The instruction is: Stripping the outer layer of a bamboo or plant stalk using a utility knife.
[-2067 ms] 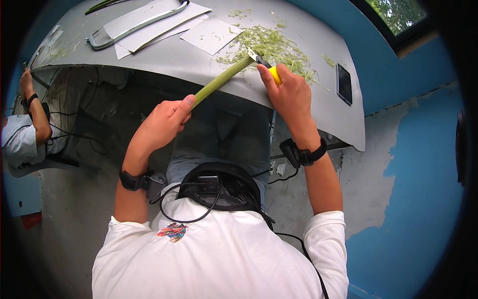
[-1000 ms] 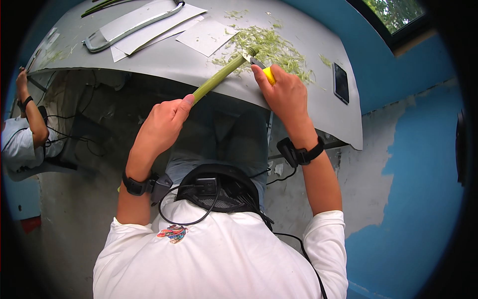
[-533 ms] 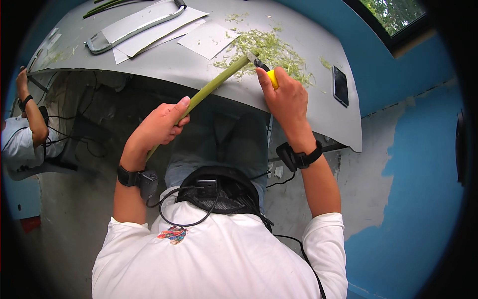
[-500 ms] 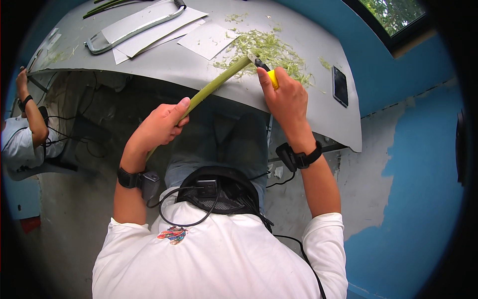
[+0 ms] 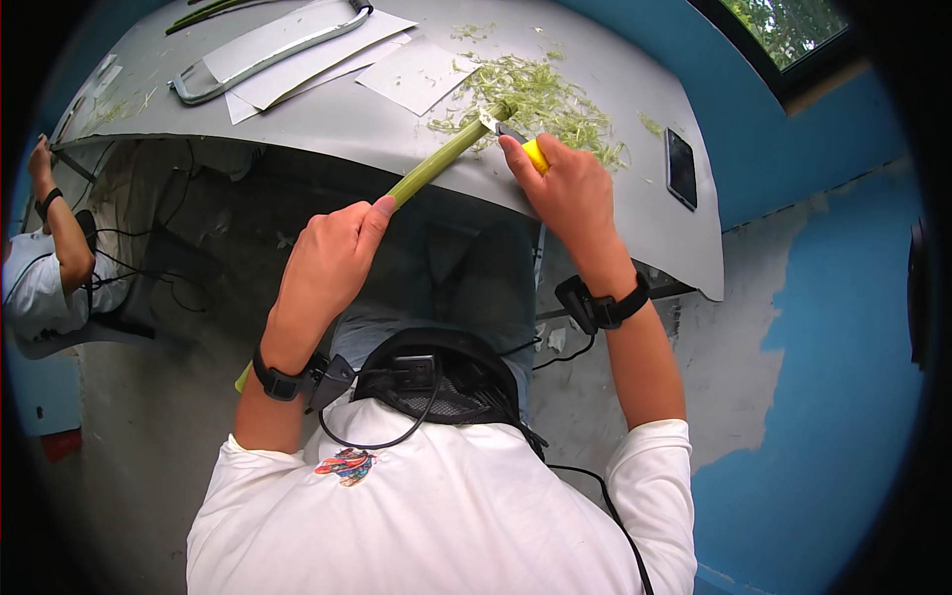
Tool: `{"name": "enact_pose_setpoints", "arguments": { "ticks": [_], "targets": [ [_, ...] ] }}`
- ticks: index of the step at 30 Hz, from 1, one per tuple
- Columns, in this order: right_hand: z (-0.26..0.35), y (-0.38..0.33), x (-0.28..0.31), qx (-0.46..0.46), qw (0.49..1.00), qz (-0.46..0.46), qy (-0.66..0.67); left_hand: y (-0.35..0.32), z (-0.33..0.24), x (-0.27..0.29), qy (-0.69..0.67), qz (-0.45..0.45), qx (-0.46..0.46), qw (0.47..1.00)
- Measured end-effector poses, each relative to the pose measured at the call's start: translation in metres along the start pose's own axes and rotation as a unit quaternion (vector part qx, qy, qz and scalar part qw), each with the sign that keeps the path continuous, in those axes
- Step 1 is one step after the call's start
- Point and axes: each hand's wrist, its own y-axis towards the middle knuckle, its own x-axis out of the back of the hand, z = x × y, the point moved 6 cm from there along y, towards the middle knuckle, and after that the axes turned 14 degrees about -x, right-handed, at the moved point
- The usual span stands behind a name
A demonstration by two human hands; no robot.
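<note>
Two hands work over the near edge of a grey table [image 5: 327,124] in the head view. Left hand [image 5: 327,263] is closed around a long green stalk [image 5: 436,164], whose lower end is mostly hidden behind that forearm; its upper end rests on the table. Right hand [image 5: 575,193] grips a yellow-handled knife [image 5: 521,144], the blade small and hard to make out against the stalk's tip. Green shavings [image 5: 555,99] lie just beyond. White paper sheets [image 5: 416,74], a metal-framed tool [image 5: 268,55] and a dark phone [image 5: 680,167] sit nearby. Another person's arm [image 5: 59,223] shows at the left rim.
</note>
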Motion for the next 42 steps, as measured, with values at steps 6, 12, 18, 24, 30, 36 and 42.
{"name": "enact_pose_setpoints", "arguments": {
  "ticks": [6,12,18,24,30,36,42],
  "targets": [
    [-0.005,0.000,-0.003,-0.021,1.000,-0.018,-0.002,-0.002,0.005,-0.006,-0.030,0.008,0.020,0.999],
    [-0.003,-0.003,-0.002,-0.034,0.998,-0.049,-0.013,-0.001,0.016,-0.013,-0.075,0.019,0.015,0.997],
    [-0.001,-0.006,0.001,0.007,1.000,-0.006,0.015,0.002,0.035,-0.023,-0.248,0.095,0.087,0.960],
    [0.005,-0.002,0.003,0.048,0.998,0.008,0.032,0.002,0.022,-0.016,-0.132,0.046,0.028,0.990],
    [0.002,0.001,0.001,-0.002,1.000,0.007,0.020,-0.002,0.006,-0.009,-0.047,0.021,0.016,0.999],
    [-0.004,-0.001,0.002,-0.031,0.999,-0.037,0.005,0.000,0.017,-0.017,-0.123,0.039,0.031,0.991],
    [0.001,-0.005,0.002,0.000,1.000,-0.024,0.009,-0.001,0.030,-0.024,-0.302,0.108,0.121,0.939]
  ]
}}
